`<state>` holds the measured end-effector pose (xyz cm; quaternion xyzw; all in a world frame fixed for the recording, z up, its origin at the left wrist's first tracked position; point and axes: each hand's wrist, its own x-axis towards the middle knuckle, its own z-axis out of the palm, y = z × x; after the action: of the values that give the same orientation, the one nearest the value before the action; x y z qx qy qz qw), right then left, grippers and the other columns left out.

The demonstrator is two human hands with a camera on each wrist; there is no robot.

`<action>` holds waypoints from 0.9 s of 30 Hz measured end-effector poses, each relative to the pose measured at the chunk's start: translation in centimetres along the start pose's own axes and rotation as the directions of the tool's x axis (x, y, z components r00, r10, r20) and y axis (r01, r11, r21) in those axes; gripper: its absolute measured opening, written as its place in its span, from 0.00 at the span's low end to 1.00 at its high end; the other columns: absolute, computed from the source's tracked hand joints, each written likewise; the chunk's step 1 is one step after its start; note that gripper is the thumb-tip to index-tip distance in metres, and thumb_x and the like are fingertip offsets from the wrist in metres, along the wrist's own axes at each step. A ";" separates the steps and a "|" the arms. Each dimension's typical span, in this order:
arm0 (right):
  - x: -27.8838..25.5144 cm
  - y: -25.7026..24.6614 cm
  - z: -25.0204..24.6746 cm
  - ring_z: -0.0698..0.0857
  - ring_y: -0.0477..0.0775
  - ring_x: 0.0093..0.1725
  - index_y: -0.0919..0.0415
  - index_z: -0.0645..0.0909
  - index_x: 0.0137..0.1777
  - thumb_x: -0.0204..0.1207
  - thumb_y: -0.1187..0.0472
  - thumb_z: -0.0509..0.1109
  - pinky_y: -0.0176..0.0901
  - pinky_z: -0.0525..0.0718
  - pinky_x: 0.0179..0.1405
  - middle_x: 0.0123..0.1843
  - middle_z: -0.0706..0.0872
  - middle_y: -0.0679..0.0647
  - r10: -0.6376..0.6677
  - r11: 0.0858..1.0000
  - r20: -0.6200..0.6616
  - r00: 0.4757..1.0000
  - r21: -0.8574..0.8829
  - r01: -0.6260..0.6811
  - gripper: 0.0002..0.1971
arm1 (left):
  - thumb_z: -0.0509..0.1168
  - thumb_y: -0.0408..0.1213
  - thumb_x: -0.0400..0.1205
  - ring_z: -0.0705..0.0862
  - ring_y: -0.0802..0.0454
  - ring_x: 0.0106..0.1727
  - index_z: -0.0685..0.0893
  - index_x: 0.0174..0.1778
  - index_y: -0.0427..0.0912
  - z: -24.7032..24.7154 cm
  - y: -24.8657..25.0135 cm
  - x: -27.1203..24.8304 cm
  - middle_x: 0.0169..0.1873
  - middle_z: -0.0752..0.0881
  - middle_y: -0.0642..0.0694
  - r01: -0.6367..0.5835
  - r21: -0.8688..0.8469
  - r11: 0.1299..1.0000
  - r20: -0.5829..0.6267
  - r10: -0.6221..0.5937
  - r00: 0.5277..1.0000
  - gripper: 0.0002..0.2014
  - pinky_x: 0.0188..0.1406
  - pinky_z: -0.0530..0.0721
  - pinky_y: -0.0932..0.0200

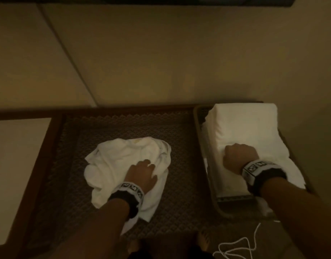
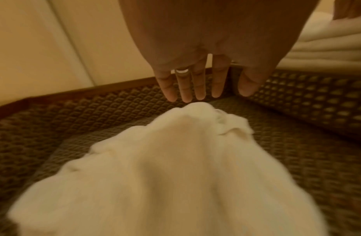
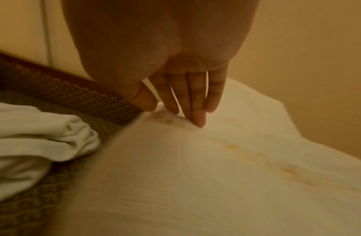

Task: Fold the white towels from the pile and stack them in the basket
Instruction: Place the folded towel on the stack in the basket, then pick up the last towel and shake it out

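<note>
A crumpled white towel (image 1: 127, 165) (image 2: 165, 175) lies on the dark woven surface (image 1: 181, 146). My left hand (image 1: 142, 174) (image 2: 215, 94) is over its near right part with straight, spread fingers; the wrist view shows the fingertips just above the cloth. At the right stands the basket (image 1: 198, 131) with a stack of folded white towels (image 1: 243, 128) (image 3: 236, 159) in it. My right hand (image 1: 239, 156) (image 3: 173, 110) points down onto the stack, its straight fingertips touching the top towel near the left edge. Neither hand holds anything.
A wooden border (image 1: 48, 146) frames the woven surface, with a pale panel (image 1: 17, 174) to its left and a beige wall behind. A white cord (image 1: 241, 245) lies near the front right. The basket's woven wall (image 2: 306, 99) stands close to the right of the crumpled towel.
</note>
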<state>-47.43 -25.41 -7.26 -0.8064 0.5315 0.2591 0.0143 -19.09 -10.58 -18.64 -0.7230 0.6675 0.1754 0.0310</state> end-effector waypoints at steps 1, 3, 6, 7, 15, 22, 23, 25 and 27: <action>0.0 -2.2 -0.3 0.85 0.59 0.54 0.56 0.82 0.56 0.80 0.49 0.58 0.49 0.82 0.53 0.56 0.86 0.55 -0.008 1.000 -0.049 0.999 0.007 0.009 0.15 | 0.51 0.55 0.83 0.81 0.43 0.64 0.82 0.68 0.47 -0.4 -2.2 -0.2 0.67 0.80 0.45 0.049 0.022 0.999 0.014 -0.050 0.999 0.25 0.59 0.78 0.50; 0.3 -7.1 -0.7 0.82 0.62 0.57 0.57 0.82 0.57 0.79 0.49 0.59 0.51 0.77 0.54 0.57 0.84 0.57 -0.068 0.998 -0.150 0.986 0.007 0.070 0.16 | 0.54 0.54 0.85 0.75 0.45 0.68 0.75 0.74 0.48 -0.9 -6.2 -0.2 0.70 0.75 0.46 0.118 0.026 0.993 0.063 -0.119 0.991 0.24 0.64 0.74 0.51; 1.9 -14.3 -0.2 0.82 0.63 0.55 0.57 0.83 0.55 0.78 0.47 0.58 0.53 0.76 0.55 0.57 0.84 0.57 -0.125 0.989 -0.193 0.973 0.060 0.138 0.18 | 0.56 0.57 0.85 0.75 0.44 0.67 0.73 0.77 0.48 -1.3 -9.9 0.4 0.69 0.75 0.44 0.155 -0.013 0.988 0.072 -0.154 0.985 0.27 0.64 0.76 0.51; 2.7 -16.4 0.4 0.83 0.62 0.53 0.56 0.83 0.54 0.79 0.45 0.57 0.52 0.78 0.54 0.56 0.85 0.57 -0.093 0.985 -0.155 0.983 0.129 0.113 0.19 | 0.56 0.59 0.84 0.76 0.43 0.67 0.72 0.77 0.48 -1.2 -10.6 0.5 0.69 0.75 0.43 0.163 -0.033 0.986 0.094 -0.159 0.983 0.28 0.63 0.77 0.50; 8.0 -24.5 7.4 0.80 0.65 0.67 0.62 0.75 0.72 0.79 0.32 0.57 0.52 0.78 0.63 0.71 0.79 0.62 0.193 0.768 0.378 0.905 0.516 -0.379 0.35 | 0.57 0.70 0.78 0.75 0.37 0.70 0.59 0.81 0.41 1.4 -13.5 0.5 0.75 0.67 0.37 0.524 -0.252 0.814 0.212 -0.482 0.850 0.44 0.64 0.77 0.46; 8.7 -24.4 7.9 0.84 0.65 0.59 0.69 0.80 0.61 0.76 0.57 0.72 0.43 0.79 0.45 0.61 0.84 0.65 0.295 0.560 0.407 0.864 0.659 -0.502 0.18 | 0.58 0.49 0.87 0.82 0.43 0.57 0.78 0.60 0.37 2.2 -15.5 1.5 0.60 0.83 0.38 0.549 -0.373 0.748 0.276 -0.475 0.835 0.18 0.54 0.81 0.56; 8.6 -24.1 7.5 0.84 0.65 0.59 0.69 0.80 0.61 0.77 0.56 0.72 0.44 0.80 0.46 0.61 0.84 0.65 0.282 0.566 0.402 0.871 0.664 -0.489 0.18 | 0.57 0.45 0.88 0.82 0.44 0.54 0.78 0.59 0.37 1.9 -15.2 1.3 0.59 0.84 0.38 0.513 -0.397 0.761 0.246 -0.450 0.858 0.15 0.53 0.80 0.56; 8.1 -23.3 6.2 0.84 0.65 0.60 0.67 0.80 0.62 0.78 0.55 0.70 0.47 0.82 0.52 0.62 0.84 0.65 0.241 0.617 0.371 0.897 0.654 -0.437 0.18 | 0.58 0.43 0.88 0.80 0.46 0.51 0.79 0.60 0.36 0.9 -15.0 0.9 0.57 0.84 0.38 0.473 -0.441 0.763 0.180 -0.441 0.879 0.14 0.51 0.77 0.59; 7.6 -22.0 4.3 0.83 0.65 0.62 0.64 0.81 0.64 0.79 0.57 0.68 0.50 0.82 0.57 0.63 0.83 0.63 0.219 0.707 0.295 0.930 0.609 -0.360 0.17 | 0.59 0.42 0.88 0.81 0.44 0.51 0.79 0.59 0.35 -0.9 -15.1 0.6 0.56 0.84 0.36 0.448 -0.492 0.746 0.099 -0.463 0.881 0.13 0.49 0.76 0.58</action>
<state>-27.84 -21.00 -19.76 -0.6256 0.7041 0.1362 0.3070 -4.14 -9.84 -20.84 -0.8489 0.4023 0.3191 -0.1257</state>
